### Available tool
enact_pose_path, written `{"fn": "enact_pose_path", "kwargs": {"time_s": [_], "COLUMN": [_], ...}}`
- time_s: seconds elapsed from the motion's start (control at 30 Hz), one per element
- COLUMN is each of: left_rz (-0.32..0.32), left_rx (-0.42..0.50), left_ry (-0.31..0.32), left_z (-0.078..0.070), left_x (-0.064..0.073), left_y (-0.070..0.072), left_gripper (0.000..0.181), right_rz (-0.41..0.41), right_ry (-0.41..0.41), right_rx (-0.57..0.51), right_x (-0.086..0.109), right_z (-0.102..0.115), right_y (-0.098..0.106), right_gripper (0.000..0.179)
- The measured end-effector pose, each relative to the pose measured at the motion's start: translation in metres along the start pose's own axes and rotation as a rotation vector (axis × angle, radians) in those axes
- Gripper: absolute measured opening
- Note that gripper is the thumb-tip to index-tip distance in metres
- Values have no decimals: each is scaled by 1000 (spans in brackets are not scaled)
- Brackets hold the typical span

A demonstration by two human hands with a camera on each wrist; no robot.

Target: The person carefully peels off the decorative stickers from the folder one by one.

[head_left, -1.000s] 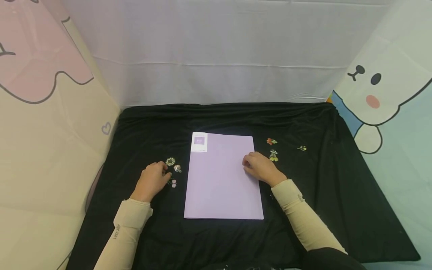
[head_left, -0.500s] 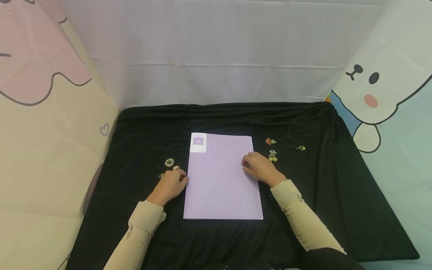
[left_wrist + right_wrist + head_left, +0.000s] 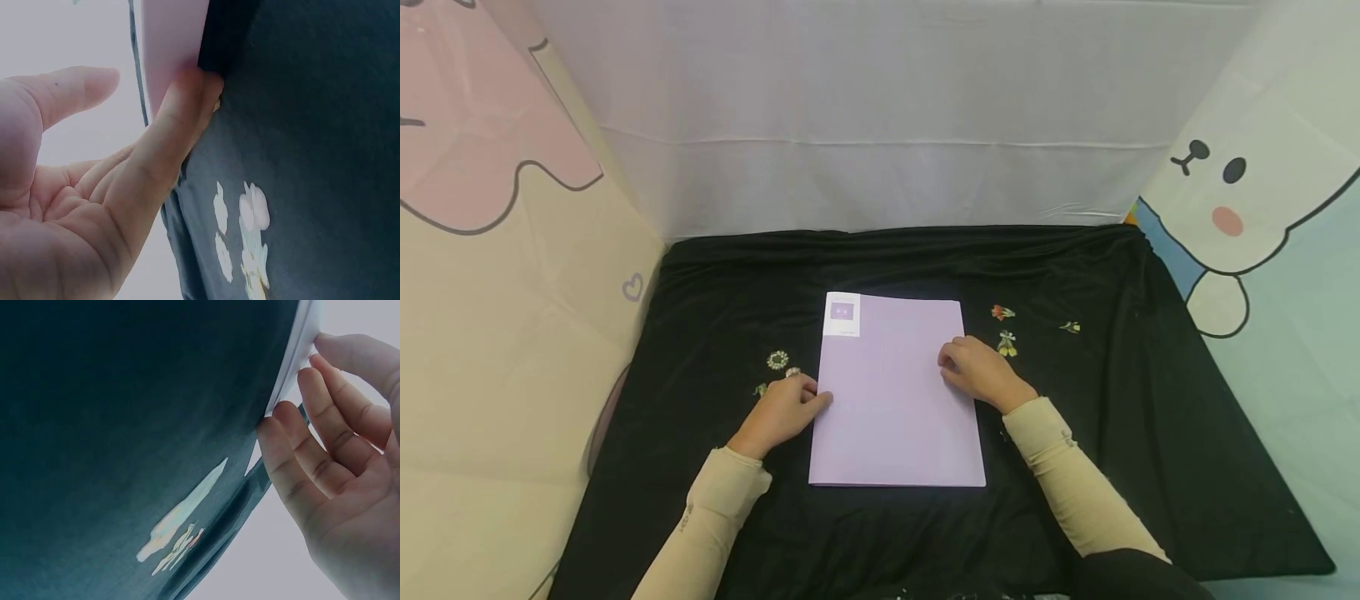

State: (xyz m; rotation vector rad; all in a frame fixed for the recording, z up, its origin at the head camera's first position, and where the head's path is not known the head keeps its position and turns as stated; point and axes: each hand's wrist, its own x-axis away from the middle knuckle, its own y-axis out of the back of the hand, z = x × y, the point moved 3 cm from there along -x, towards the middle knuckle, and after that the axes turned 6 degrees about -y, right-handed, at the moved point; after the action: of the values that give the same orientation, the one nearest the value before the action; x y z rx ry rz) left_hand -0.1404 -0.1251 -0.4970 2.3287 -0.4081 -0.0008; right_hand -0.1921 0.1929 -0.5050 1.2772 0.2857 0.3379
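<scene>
A lilac folder [image 3: 891, 425] with a white label [image 3: 841, 315] in its upper left corner lies flat on a black cloth. My left hand [image 3: 781, 414] is at the folder's left edge. In the left wrist view its fingers [image 3: 165, 134] touch that edge, while the thumb stands apart from them. On the right, my right hand [image 3: 985, 373] rests its fingertips on the folder near the right edge. Beside my left hand lie flat flower cut-outs: a ring-shaped wreath [image 3: 777, 360], a small pale one partly hidden, and a pink tulip [image 3: 253, 209].
To the folder's right lie a red flower cut-out [image 3: 1002, 312], a yellow one [image 3: 1007, 343] and a small yellow one [image 3: 1071, 327]. The black cloth [image 3: 1150, 467] covers the table. Printed and plain curtains [image 3: 880, 108] stand around its back and sides.
My left hand has moved right from beside the flower cut-outs to the folder's left edge, its thumb now over the folder. My right hand has stayed in place.
</scene>
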Motion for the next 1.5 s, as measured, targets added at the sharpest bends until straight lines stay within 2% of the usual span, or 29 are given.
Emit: {"fn": "enact_pose_path", "kwargs": {"time_s": [0.23,0.37,0.63,0.9,1.0,1.27,1.5], "left_rz": [18,3,-47,-102,-126,-170,-203], "left_rx": [170,210,175,131,108,43,-64], "left_ry": [34,21,-62,-126,-171,-306,-395], "left_z": [2,-7,-40,-73,-86,-122,-153], "left_x": [2,4,6,6,5,5,6], "left_y": [2,8,26,39,42,47,48], "left_gripper": [41,44,45,42,38,22,20], "right_rz": [27,42,95,120,136,144,175], "right_ry": [-34,-56,-34,-10,-4,53,-16], "right_rx": [-13,-25,-38,10,22,77,180], "right_x": [1,1,0,-18,-29,-58,-83], "right_z": [0,0,0,8,16,49,95], "right_y": [3,4,23,66,85,135,160], "right_gripper": [10,10,10,12,15,21,45]}}
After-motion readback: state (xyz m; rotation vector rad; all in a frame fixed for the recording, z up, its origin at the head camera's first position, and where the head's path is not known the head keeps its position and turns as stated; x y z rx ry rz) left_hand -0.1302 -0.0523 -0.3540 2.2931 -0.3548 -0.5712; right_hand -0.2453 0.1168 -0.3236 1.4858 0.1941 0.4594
